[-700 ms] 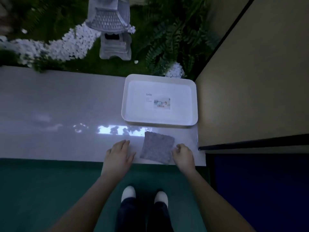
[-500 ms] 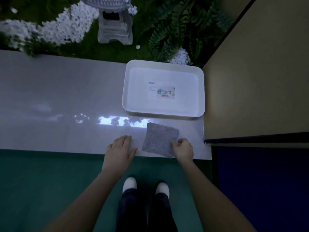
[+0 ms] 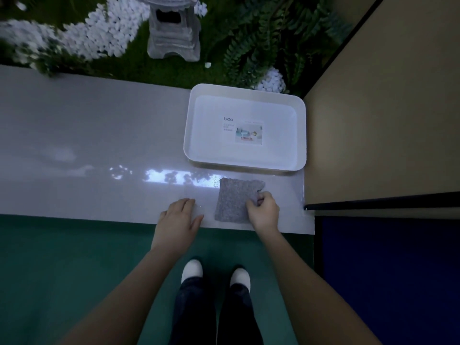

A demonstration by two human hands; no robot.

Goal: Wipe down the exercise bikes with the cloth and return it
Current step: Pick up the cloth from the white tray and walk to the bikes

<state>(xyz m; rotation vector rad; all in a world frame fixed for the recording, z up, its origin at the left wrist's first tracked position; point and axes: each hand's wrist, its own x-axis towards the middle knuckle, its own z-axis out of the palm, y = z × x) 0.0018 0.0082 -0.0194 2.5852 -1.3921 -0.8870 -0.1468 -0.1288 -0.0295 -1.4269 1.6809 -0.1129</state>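
Grey cloth [image 3: 231, 202], edge in right grip [image 3: 265, 212]

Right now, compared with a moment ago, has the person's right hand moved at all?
Yes. Judged against the white tray, the right hand has shifted left and slightly toward the tray, onto the right edge of the cloth, which it now pinches.

Only legible text: "bdo", small grey lowercase, at the 10 o'clock corner of the label [image 3: 249, 132] stuck inside the white tray [image 3: 245, 92]. The tray is at 12 o'clock from the cloth [image 3: 232, 200]. Fine print under "bdo" is too small to read. The label's 4 o'clock part is a product photo; print there is illegible.
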